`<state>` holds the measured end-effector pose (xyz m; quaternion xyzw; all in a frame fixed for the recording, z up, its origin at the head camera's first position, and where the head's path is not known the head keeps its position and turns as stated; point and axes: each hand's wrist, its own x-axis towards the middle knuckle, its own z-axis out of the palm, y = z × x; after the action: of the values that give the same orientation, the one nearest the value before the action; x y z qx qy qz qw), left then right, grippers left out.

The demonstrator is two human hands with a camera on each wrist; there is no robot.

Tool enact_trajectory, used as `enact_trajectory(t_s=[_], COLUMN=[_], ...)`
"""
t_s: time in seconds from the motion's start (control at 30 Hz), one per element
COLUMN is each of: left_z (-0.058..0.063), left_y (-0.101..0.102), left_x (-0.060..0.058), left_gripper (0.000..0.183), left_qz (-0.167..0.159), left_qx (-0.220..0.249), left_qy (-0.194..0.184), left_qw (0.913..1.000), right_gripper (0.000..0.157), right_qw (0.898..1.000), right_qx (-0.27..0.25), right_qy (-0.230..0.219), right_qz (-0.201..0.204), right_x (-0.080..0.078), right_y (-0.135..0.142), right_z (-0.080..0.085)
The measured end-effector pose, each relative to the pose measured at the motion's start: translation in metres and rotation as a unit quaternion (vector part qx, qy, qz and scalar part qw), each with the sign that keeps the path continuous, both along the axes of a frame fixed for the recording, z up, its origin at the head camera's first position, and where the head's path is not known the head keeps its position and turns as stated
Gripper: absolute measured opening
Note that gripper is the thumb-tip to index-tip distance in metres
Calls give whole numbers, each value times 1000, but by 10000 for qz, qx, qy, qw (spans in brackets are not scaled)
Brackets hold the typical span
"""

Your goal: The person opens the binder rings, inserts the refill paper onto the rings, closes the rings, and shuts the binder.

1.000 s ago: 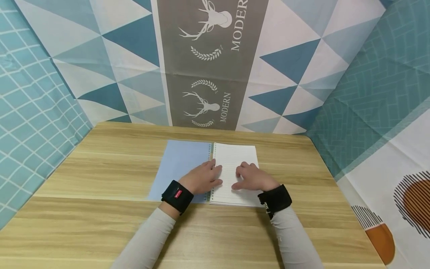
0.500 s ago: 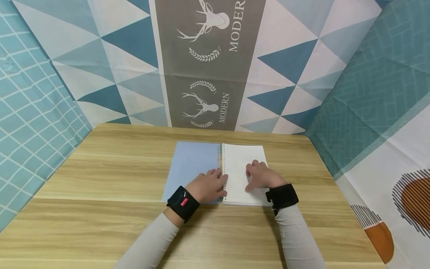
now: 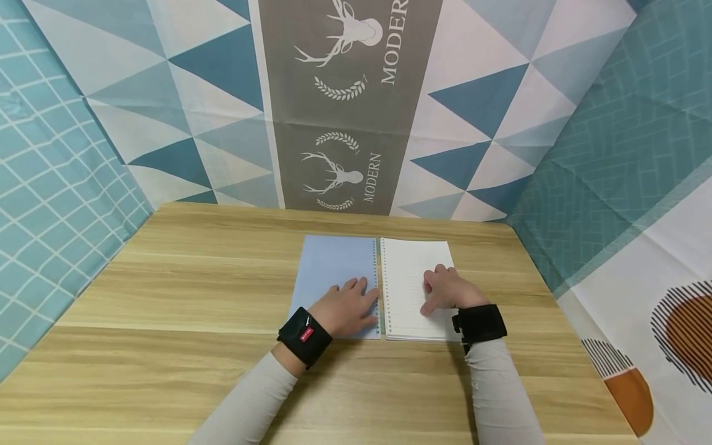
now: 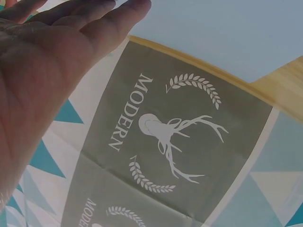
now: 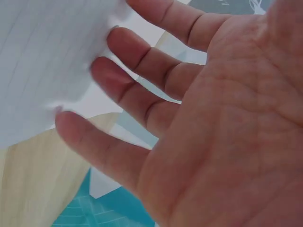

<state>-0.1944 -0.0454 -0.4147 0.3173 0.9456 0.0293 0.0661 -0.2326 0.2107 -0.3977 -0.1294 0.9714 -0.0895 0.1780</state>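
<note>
A spiral-bound notebook lies spread flat on the table, its light blue cover [image 3: 339,256] on the left and white lined pages [image 3: 408,262] on the right. My left hand [image 3: 343,310] rests on the lower part of the blue side, fingers extended and spread toward the ring holes. On the right-hand page, my right hand [image 3: 450,290] touches the paper with its fingertips, the fingers slightly bent. The right wrist view has the fingertips of this hand [image 5: 161,94] against the lined sheet. In the left wrist view, the hand [image 4: 52,56] shows its palm side, grasping nothing.
The wood-grain table [image 3: 194,296] extends around the notebook. Behind it hangs a patterned cloth [image 3: 334,111] with triangles and deer heads. A blue checked cloth [image 3: 50,173] borders the left, and a teal and white cloth [image 3: 623,185] the right. Black bands circle both wrists.
The notebook has slid to the right across the table. My right hand has moved right along with it, staying on the page. The left hand shifted slightly right and now lies more on the blue side.
</note>
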Motion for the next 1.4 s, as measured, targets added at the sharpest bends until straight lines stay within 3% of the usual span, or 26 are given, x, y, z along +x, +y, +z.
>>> enact_trajectory(t_s=[0.17, 0.37, 0.47, 0.73, 1.4], left_z=[-2, 0, 1, 2, 0], left_y=[-1, -2, -2, -1, 1], left_x=[-1, -3, -3, -4, -3], left_gripper=[58, 61, 65, 72, 75], left_qz=[-20, 43, 75, 108, 128], left_qx=[-43, -17, -6, -102, -186], left_qy=[-54, -310, -457, -637, -486], left_qw=[10000, 9995, 9989, 9979, 9986], right_gripper=[37, 40, 39, 41, 45], right_qw=[9998, 9920, 9891, 9930, 9923], right_qx=[-131, -777, -834, -556, -509], right_qy=[63, -274, -452, -516, -566], right_qz=[166, 958, 1129, 903, 978], right_x=[3, 7, 9, 10, 10], right_y=[-14, -39, -48, -52, -55], right_z=[6, 8, 5, -3, 1])
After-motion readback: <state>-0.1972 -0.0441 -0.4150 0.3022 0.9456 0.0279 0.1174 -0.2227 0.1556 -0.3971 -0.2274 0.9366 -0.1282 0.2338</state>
